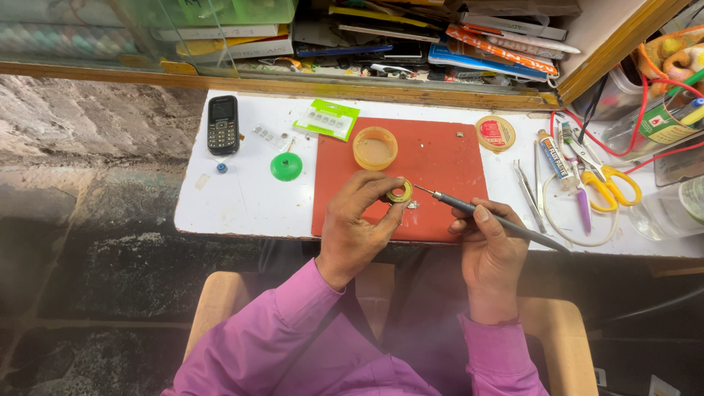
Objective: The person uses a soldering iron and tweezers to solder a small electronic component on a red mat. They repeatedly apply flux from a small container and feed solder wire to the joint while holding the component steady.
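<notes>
On red mat (440, 158) | left hand (352, 220) pinches brass ring (400, 192) | right hand (490, 249) grips soldering iron (484, 216), tip beside ring

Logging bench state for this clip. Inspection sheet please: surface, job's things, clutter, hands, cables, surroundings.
Surface: white bench with red mat.
Job's things: small yellow ring-shaped tin; soldering iron, tip beside tin.
Clutter: black keypad phone, green round lid, open yellow tub, tweezers, yellow-handled scissors, glue tube.
Hands: left hand pinches tin; right hand grips iron.
Cables: red wires; white cord.
Surroundings: stone wall, cluttered shelf.
</notes>
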